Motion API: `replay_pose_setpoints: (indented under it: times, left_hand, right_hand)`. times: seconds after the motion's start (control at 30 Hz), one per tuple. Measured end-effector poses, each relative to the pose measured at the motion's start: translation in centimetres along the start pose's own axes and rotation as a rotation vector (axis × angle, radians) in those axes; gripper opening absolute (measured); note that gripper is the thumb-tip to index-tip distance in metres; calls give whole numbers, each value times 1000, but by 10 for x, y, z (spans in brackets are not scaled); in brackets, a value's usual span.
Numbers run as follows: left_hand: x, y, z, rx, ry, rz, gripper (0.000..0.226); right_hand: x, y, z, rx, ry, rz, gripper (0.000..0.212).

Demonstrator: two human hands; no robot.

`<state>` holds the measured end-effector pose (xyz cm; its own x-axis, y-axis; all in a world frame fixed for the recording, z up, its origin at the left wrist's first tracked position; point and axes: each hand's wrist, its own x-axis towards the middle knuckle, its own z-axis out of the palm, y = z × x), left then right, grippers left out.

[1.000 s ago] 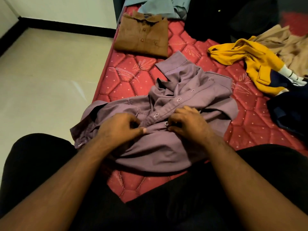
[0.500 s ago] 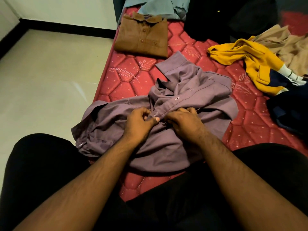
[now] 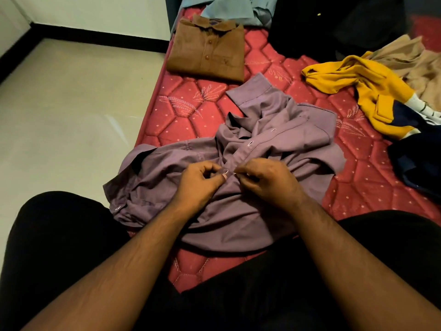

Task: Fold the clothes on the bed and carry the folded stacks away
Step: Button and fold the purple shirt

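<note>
A crumpled mauve button-up shirt (image 3: 281,137) lies on the red quilted mattress (image 3: 191,108) right in front of me. My left hand (image 3: 199,182) pinches the shirt's button placket from the left. My right hand (image 3: 267,180) pinches the same placket from the right, fingertips almost meeting the left thumb. A folded brown shirt (image 3: 207,48) lies flat further back on the bed.
A yellow and navy garment (image 3: 372,91) and a beige one (image 3: 417,65) lie at the right. Dark clothes (image 3: 334,22) and a light blue garment (image 3: 233,8) sit at the back. The pale floor (image 3: 71,103) is left of the bed. My black-trousered legs fill the foreground.
Both hands have moved up along the shirt's placket toward the collar and closer together; the shirt has shifted only slightly.
</note>
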<state>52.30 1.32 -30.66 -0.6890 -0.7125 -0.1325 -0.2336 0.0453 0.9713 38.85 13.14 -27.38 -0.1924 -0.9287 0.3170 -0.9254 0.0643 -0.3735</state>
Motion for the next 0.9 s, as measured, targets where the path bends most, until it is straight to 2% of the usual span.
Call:
replay_pose_setpoints:
  times: [0.2, 0.37, 0.47, 0.67, 0.83, 0.9]
  left_hand:
    - [-7, 9, -1, -56, -92, 37, 32]
    - [-9, 10, -1, -50, -130, -29, 26]
    - [-8, 9, -2, -54, -165, -51, 14]
    - [-7, 11, -6, 137, -248, 36, 17]
    - [-7, 3, -6, 239, -263, 85, 29]
    - [-8, 3, -7, 260, -265, 101, 22]
  right_hand:
    - [2, 1, 3, 84, -42, 4, 21]
    - [3, -1, 6, 74, -26, -44, 24]
    - [2, -1, 8, 61, -18, -52, 24]
    - [3, 1, 10, 80, -70, -75, 24]
    - [0, 7, 11, 157, -100, 60, 19]
    - [-2, 9, 11, 218, -107, 128, 27]
